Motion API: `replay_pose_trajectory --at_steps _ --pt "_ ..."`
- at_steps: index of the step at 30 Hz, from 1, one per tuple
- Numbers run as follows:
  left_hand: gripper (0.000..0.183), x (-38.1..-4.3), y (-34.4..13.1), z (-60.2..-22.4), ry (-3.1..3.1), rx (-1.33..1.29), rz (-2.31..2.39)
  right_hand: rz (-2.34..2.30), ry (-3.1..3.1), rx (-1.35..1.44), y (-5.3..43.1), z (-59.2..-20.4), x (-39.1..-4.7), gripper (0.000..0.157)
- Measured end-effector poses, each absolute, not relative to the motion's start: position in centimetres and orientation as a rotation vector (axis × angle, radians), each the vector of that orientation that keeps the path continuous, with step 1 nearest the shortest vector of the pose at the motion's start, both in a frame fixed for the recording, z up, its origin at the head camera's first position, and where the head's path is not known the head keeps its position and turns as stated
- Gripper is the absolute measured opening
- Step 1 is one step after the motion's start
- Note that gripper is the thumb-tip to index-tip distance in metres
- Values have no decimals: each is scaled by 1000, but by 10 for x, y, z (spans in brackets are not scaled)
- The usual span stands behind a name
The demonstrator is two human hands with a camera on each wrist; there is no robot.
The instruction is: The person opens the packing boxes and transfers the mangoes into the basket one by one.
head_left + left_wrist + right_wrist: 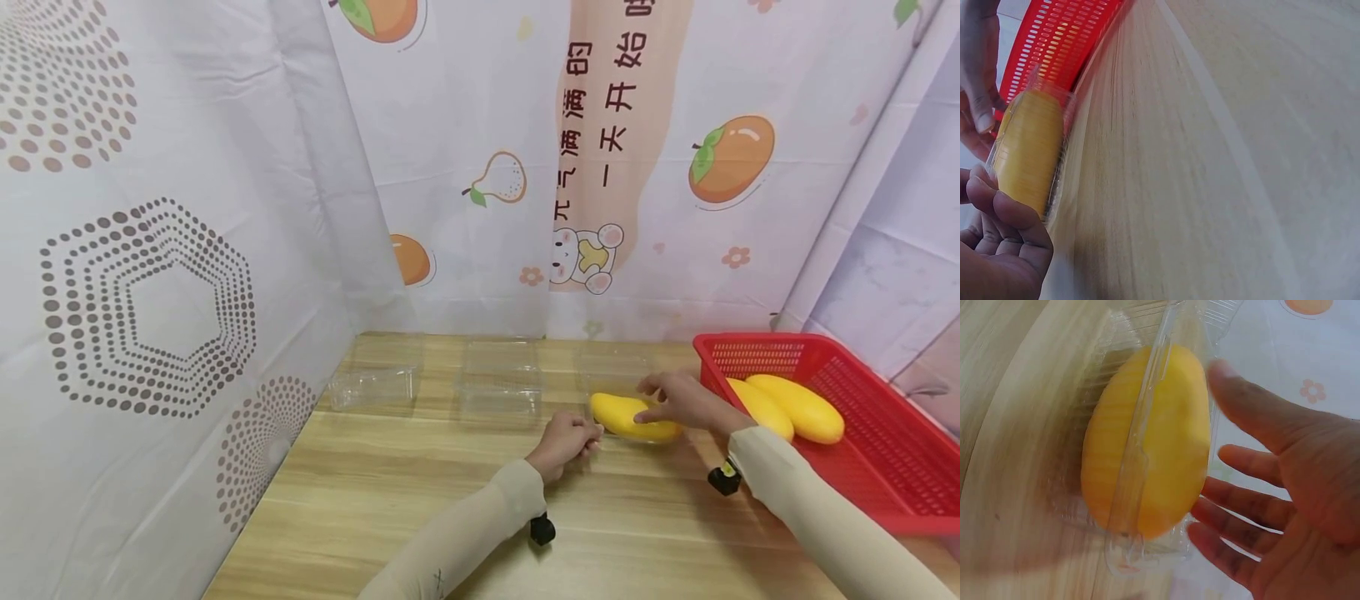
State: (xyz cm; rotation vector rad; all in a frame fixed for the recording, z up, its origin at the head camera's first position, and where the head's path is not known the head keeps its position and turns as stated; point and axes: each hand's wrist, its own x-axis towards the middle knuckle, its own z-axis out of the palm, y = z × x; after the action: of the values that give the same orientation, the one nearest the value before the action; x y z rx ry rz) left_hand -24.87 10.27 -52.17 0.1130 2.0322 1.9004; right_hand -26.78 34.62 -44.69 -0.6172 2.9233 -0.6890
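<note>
A yellow mango (622,417) lies inside a clear plastic clamshell box (1127,494), whose lid stands raised at the back. My left hand (564,446) is at the box's left end; in the left wrist view its curled fingers (1016,215) pinch the box's edge. Over the right part of the mango is my right hand (686,400). The right wrist view shows that hand's fingers (1235,503) spread and loosely bent beside the mango, gripping nothing. The box's base is partly hidden by the mango in the head view.
A red perforated basket (885,492) at the right holds more yellow mangoes (798,408). Two other clear boxes stand to the left, one in the middle (500,400) and one farther left (372,389). Printed curtains (465,275) border the wooden table's back and left side.
</note>
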Motion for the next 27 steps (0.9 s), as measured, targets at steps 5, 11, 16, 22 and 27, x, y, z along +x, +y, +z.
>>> replay_pose_trajectory --at_steps 5,11,16,22,27 --pt "17 -249 103 -522 2030 115 1918 -613 2883 -633 348 -448 -266 65" --pt "17 -249 103 -523 2023 123 1915 -573 2874 -651 350 -451 -264 60" --pt "15 -248 103 -525 2013 121 1920 -554 2888 -668 350 -453 -265 56" --pt "15 -249 103 -525 2008 131 1926 -541 2896 -614 348 -455 -265 63" --pt "15 -249 102 -525 2005 140 1927 -539 2895 -578 347 -456 -265 68"
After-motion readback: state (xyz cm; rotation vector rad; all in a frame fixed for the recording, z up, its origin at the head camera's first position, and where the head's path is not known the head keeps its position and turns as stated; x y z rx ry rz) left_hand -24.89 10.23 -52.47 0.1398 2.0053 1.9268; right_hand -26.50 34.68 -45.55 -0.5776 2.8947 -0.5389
